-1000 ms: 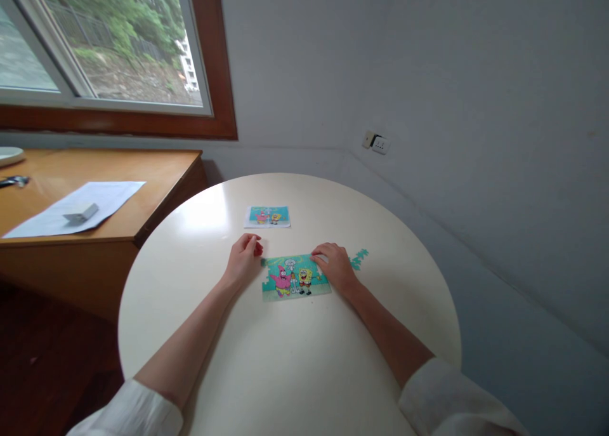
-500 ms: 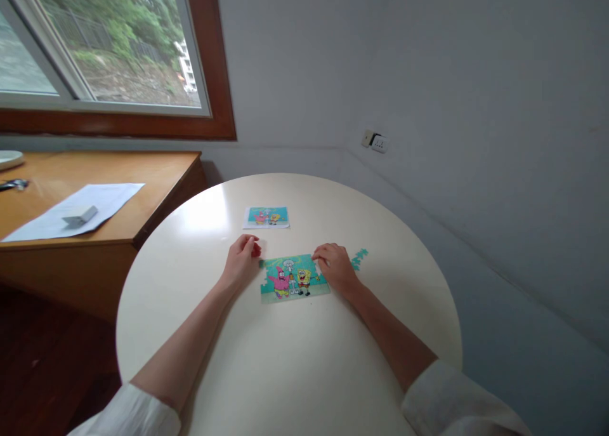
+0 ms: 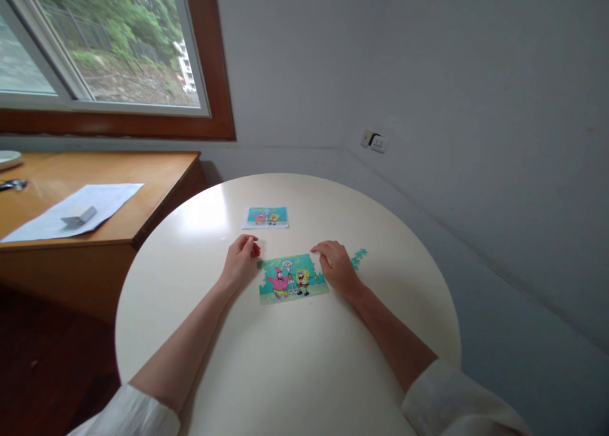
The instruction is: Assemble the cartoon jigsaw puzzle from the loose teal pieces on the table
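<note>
A small cartoon jigsaw puzzle [image 3: 291, 279] lies on the round white table [image 3: 285, 360]. My left hand [image 3: 242, 261] rests at the puzzle's upper left corner, fingers curled in; whether they hold anything is hidden. My right hand [image 3: 337, 264] lies on the puzzle's upper right edge with its fingers bent and pressed on the pieces. A few loose teal puzzle pieces [image 3: 359, 258] sit just right of that hand. A small reference picture [image 3: 265, 217] of the same cartoon lies farther back on the table.
A wooden desk [image 3: 95, 201] stands to the left with a sheet of paper [image 3: 76, 207] and a small grey object [image 3: 78, 217] on it. A window [image 3: 95, 49] is above it. A wall socket [image 3: 375, 143] sits low on the grey wall.
The view has shifted slightly. Both hands stay at the puzzle's upper corners with hardly any movement.
</note>
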{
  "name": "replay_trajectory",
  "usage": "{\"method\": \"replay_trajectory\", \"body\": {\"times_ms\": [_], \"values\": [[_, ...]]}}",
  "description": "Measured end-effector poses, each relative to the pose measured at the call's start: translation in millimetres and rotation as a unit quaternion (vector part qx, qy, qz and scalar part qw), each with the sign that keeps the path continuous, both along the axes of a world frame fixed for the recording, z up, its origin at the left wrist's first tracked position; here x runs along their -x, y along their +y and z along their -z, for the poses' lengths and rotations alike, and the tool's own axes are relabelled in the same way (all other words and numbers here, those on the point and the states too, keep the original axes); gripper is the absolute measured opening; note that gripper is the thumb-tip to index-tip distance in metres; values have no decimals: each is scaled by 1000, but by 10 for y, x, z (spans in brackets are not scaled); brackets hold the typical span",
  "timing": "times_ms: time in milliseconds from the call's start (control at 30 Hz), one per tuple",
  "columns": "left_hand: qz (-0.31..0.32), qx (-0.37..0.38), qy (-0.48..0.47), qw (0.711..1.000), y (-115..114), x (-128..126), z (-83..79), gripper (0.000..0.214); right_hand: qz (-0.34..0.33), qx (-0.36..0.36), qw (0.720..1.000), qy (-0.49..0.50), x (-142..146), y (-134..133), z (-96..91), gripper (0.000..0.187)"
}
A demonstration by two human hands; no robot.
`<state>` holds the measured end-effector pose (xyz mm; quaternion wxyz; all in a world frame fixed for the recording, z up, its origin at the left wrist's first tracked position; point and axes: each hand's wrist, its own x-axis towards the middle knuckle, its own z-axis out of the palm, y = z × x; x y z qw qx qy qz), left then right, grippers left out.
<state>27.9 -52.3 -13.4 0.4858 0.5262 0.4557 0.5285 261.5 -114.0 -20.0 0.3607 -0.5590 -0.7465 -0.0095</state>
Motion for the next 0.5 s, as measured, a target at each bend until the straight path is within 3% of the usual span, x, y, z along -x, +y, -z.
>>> {"method": "replay_trajectory", "body": {"times_ms": [233,500], "values": [[1,9,-3,1000,-3,2,1,29,-13,40,999,-27,4,10,30,34],[0,16,-7,1000,-11,-7,-6,28,0,38,999,-37,24,-18,19,42]]}}
